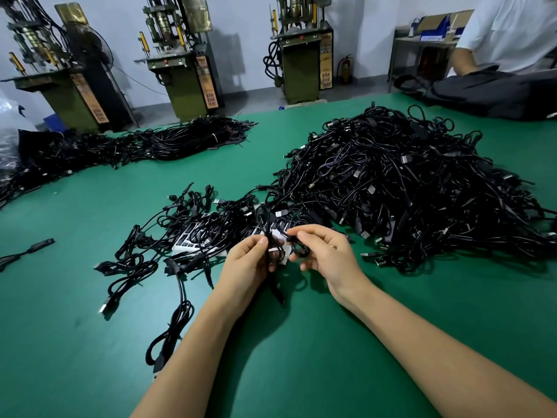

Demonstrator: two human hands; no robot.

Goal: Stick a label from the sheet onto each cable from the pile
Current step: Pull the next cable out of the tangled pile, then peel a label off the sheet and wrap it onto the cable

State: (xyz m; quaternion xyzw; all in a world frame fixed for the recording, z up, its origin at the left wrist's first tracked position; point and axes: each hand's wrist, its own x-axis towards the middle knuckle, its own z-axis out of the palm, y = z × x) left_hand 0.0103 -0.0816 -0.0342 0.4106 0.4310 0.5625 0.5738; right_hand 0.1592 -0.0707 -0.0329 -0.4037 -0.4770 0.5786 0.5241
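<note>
Both hands work just above the green table (301,357), close to the body, where the label can be seen while it is wrapped. The left hand (247,260) pinches a black cable (272,236) between thumb and fingers, holding it upright so that a short length is presented; the right hand (325,251) pinches a loop of the same cable beside a white label (281,256) that sits at the cable. The label sheet (188,241) lies flat behind the hands, partly under loose cables, within easy reach. One large pile (407,182) of cables rises to the right; a long bundle (135,146) lies far left. Individual cables cannot be counted.
</note>
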